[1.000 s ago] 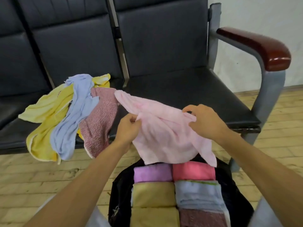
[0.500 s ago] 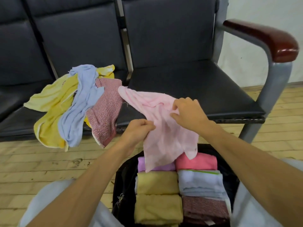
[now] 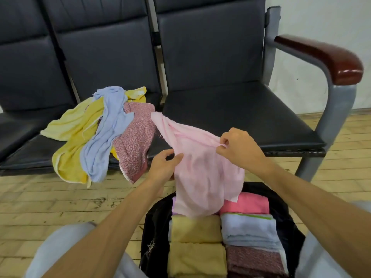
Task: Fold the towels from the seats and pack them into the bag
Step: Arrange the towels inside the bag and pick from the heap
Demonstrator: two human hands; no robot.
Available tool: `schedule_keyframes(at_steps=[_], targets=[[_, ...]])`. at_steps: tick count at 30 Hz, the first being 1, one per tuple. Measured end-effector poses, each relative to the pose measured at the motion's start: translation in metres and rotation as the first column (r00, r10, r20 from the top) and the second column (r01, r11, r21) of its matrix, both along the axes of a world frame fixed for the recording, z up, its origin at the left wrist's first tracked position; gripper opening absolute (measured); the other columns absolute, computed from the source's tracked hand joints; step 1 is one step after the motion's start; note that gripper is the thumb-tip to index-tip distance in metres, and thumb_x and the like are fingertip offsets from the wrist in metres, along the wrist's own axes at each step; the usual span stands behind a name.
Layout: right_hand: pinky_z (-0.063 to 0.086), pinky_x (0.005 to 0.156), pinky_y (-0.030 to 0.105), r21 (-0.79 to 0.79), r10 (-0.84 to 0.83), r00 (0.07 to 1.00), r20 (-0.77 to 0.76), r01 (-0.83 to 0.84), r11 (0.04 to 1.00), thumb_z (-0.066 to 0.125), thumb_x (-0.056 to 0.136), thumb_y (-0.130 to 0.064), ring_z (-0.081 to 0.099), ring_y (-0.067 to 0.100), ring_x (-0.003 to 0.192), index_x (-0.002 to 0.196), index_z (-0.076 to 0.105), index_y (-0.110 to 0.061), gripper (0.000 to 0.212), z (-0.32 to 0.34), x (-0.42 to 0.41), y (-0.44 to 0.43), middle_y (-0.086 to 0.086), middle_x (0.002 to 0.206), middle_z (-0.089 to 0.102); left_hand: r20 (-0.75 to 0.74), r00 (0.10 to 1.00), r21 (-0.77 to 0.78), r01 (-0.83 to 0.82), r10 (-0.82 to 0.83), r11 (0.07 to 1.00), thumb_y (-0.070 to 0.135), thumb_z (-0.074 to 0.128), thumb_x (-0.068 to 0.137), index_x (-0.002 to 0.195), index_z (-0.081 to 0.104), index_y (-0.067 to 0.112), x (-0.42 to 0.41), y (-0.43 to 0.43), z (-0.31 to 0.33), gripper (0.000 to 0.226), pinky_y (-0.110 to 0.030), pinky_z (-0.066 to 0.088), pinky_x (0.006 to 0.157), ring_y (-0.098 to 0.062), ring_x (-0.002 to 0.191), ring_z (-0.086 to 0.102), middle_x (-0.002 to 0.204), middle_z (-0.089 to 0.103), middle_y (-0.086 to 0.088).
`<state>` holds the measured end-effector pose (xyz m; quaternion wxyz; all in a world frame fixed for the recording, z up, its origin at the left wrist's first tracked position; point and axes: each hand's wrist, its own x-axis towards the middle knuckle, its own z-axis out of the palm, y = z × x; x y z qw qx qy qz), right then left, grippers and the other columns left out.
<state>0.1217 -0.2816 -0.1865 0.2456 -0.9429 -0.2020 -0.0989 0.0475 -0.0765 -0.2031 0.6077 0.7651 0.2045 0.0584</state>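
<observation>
A pale pink towel hangs crumpled above the open black bag. My left hand pinches its left edge and my right hand pinches its upper right edge. One corner of the pink towel still trails onto the seat front. Inside the bag lie several folded towels: tan ones, a light blue one, a bright pink one and a speckled maroon one. On the middle seat lie loose towels: yellow, light blue and speckled maroon.
A row of black padded seats stands in front of me, with a grey frame and a dark red armrest at the right. The floor is light wooden planks. My knees frame the bag at the bottom edge.
My hands drew together and then spread again along the pink towel's edge. The towel now hangs lower and more bunched over the bag.
</observation>
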Motion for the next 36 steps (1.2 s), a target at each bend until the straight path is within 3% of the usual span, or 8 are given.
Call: schedule_keyframes(at_steps=[4,6,11,13,17,23,29,36], targets=[[0.049,0.066,0.026,0.351,-0.035,0.967,-0.254,0.126,0.928,0.063,0.083,-0.014,0.059,0.016,0.071,0.079,0.066,-0.004,0.011,0.015,-0.008,-0.013,0.0,0.074,0.062,0.026,0.998,-0.021,0.06,-0.06,0.998,0.015,0.054,0.097,0.093,0.068,0.011,0.001,-0.012,0.007,0.016,-0.029,0.054,0.066,-0.018,0.078,0.064,0.092,0.07,-0.01],[0.046,0.064,0.032,0.438,0.006,0.926,-0.377,0.173,0.882,0.056,0.081,-0.008,0.047,0.024,0.063,0.071,0.057,0.006,0.017,0.018,-0.009,-0.02,0.019,0.068,0.048,0.02,0.998,-0.047,0.056,-0.055,0.997,0.013,0.054,0.094,0.079,0.064,0.011,0.002,-0.017,0.01,0.018,-0.034,0.054,0.075,-0.02,0.08,0.062,0.086,0.067,-0.01],[0.026,0.062,0.04,0.486,0.083,0.759,-0.645,0.324,0.811,0.047,0.08,-0.007,0.029,0.027,0.073,0.07,0.045,-0.008,0.01,0.016,-0.009,-0.031,0.009,0.076,0.037,-0.019,1.0,-0.201,0.017,-0.022,0.979,0.044,0.063,0.084,0.101,0.07,0.011,-0.005,-0.018,0.014,0.038,-0.036,0.052,0.085,-0.02,0.096,0.065,0.104,0.072,-0.004],[0.03,0.06,0.037,0.501,0.115,0.737,-0.666,0.328,0.8,0.049,0.086,-0.012,0.035,0.025,0.068,0.069,0.047,-0.011,0.017,0.018,-0.015,-0.034,0.01,0.071,0.041,-0.024,0.999,-0.163,-0.028,0.024,0.986,0.055,0.07,0.074,0.098,0.073,0.016,-0.01,-0.015,0.016,0.046,-0.034,0.051,0.082,-0.017,0.092,0.065,0.101,0.073,-0.001],[0.043,0.062,0.029,0.531,0.154,0.766,-0.624,0.271,0.803,0.064,0.092,-0.026,0.056,0.02,0.072,0.092,0.066,0.009,0.035,0.017,-0.024,-0.045,0.014,0.08,0.06,0.021,0.99,-0.117,-0.136,0.14,0.984,0.014,0.066,0.084,0.078,0.065,0.005,-0.021,-0.003,0.018,0.011,-0.03,0.038,0.061,-0.019,0.071,0.052,0.073,0.061,-0.006],[0.052,0.088,0.043,0.599,0.212,0.736,-0.643,0.311,0.738,0.062,0.092,-0.019,0.067,0.031,0.098,0.107,0.07,0.002,0.027,0.016,-0.025,-0.06,0.016,0.105,0.072,-0.051,0.998,-0.3,-0.036,0.022,0.953,-0.012,0.053,0.082,0.085,0.063,-0.002,-0.033,0.011,0.019,0.014,-0.029,0.049,0.055,-0.024,0.072,0.059,0.082,0.064,-0.014],[0.054,0.077,0.039,0.661,0.243,0.7,-0.671,0.417,0.624,0.059,0.093,-0.014,0.065,0.028,0.094,0.108,0.066,0.004,0.024,0.018,-0.021,-0.06,0.016,0.1,0.066,-0.161,0.982,-0.375,0.032,-0.099,0.927,0.012,0.068,0.087,0.108,0.068,-0.005,-0.03,0.011,0.01,0.027,-0.035,0.055,0.08,-0.029,0.095,0.069,0.104,0.072,-0.017],[0.055,0.087,0.04,0.77,0.42,0.651,-0.633,0.471,0.43,0.045,0.1,-0.011,0.069,0.026,0.1,0.122,0.062,-0.001,0.03,0.031,-0.025,-0.067,0.015,0.115,0.069,0.001,1.0,-0.32,0.018,-0.018,0.947,0.03,0.061,0.094,0.11,0.068,0.007,-0.023,0.016,0.022,0.029,-0.038,0.051,0.086,-0.025,0.101,0.067,0.107,0.072,-0.01]])
